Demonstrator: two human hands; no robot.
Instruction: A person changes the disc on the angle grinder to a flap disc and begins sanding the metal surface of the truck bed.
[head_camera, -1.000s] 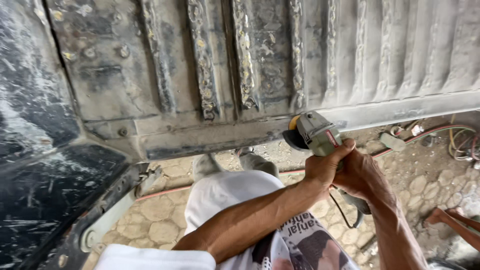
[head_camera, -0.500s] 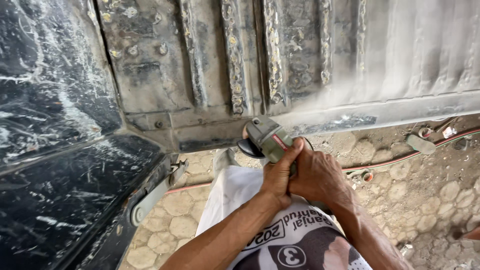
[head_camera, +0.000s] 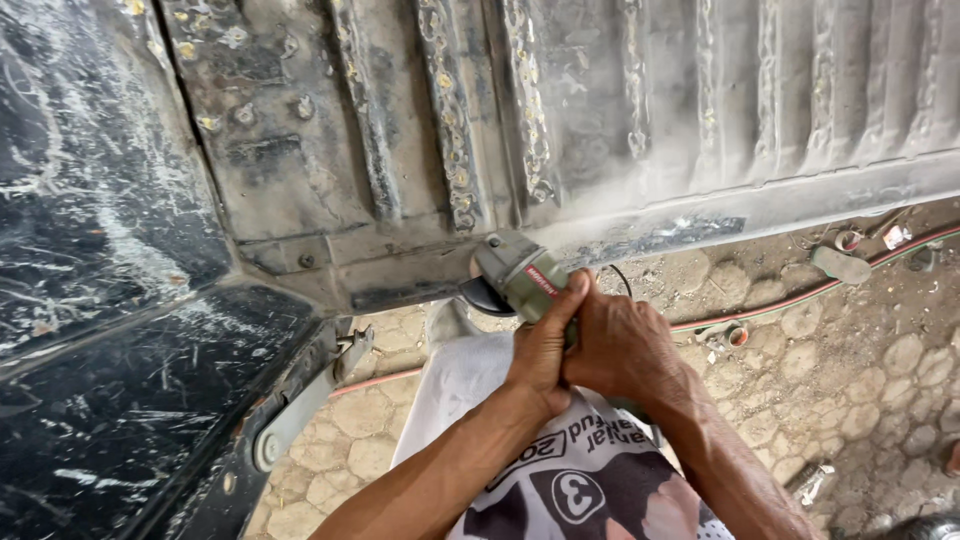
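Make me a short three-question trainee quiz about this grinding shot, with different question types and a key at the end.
1. True or false: only one hand holds the angle grinder.
2. Multiple choice: the grinder's disc meets A) the paved ground, B) the lower edge of the metal vehicle panel, C) the red hose.
3. Fill in: fine ___ hangs over the panel right of the disc.

Key: 1 false, the left hand and right hand both grip it; 2 B; 3 dust.
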